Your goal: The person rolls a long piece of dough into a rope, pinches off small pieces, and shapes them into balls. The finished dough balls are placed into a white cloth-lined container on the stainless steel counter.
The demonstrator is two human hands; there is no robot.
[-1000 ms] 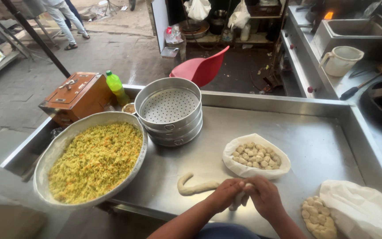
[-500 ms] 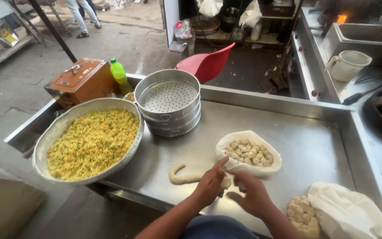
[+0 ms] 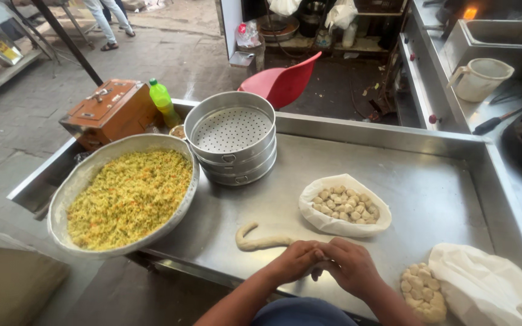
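Looking down, we see our left hand (image 3: 294,261) and right hand (image 3: 351,265) meeting at the near table (image 3: 430,187) edge, fingers curled closed on one end of the dough rope (image 3: 258,241), beside the bag of dough pieces (image 3: 344,205).

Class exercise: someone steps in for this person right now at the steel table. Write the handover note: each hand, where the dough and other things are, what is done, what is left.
Left hand and right hand meet at the near table edge, closed on the end of the dough rope, whose curled tail lies to the left.
Cut dough pieces sit in a white-lined pile behind the hands; more pieces lie at right beside a white cloth.
Filling bowl and stacked steamer trays stand at left.
Done: many pieces portioned. Left: the rest of the rope.
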